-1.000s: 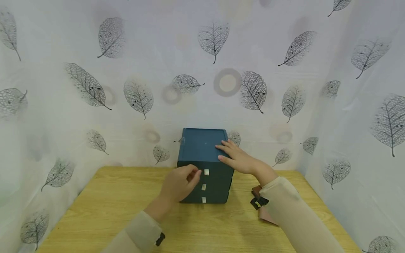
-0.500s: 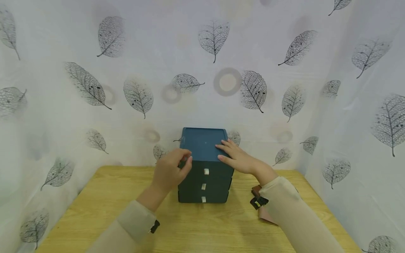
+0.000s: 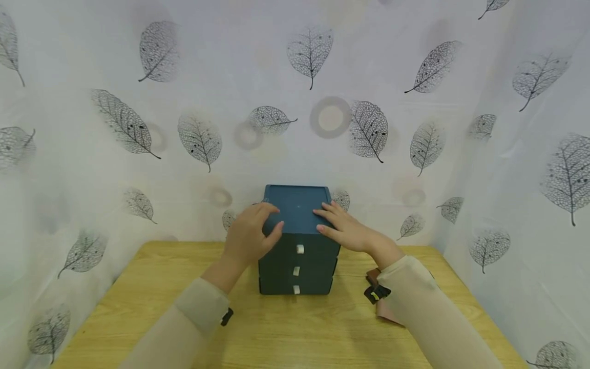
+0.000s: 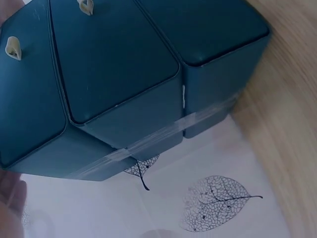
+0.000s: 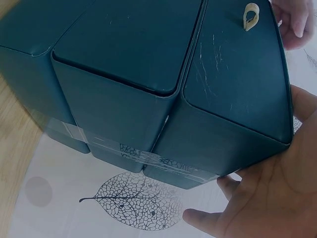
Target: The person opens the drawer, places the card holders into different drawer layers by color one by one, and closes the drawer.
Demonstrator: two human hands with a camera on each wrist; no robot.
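Observation:
A dark teal drawer unit [image 3: 295,210] with three stacked drawers stands at the middle of the table, its front towards me. Each drawer carries a small cream pull tab [image 3: 300,249], and all three are closed. My left hand [image 3: 249,230] is at the unit's upper left edge, fingers loosely bent over the top and thumb apart. Only a sliver of that hand [image 4: 12,203] shows in the left wrist view. On the opposite side, my right hand [image 3: 345,228] lies with spread fingers on the top's right edge. Clear tape [image 4: 143,144] runs along the unit's side.
A brown and pink flat item [image 3: 389,312] lies on the wooden table [image 3: 184,277], right of the unit and partly hidden by my right sleeve. A white curtain [image 3: 286,159] with leaf prints hangs close behind the unit and along both sides.
My left hand has moved from beside the top drawer's tab up and left to the unit's upper edge, and its fingers have spread from a pinch. The right hand stays put.

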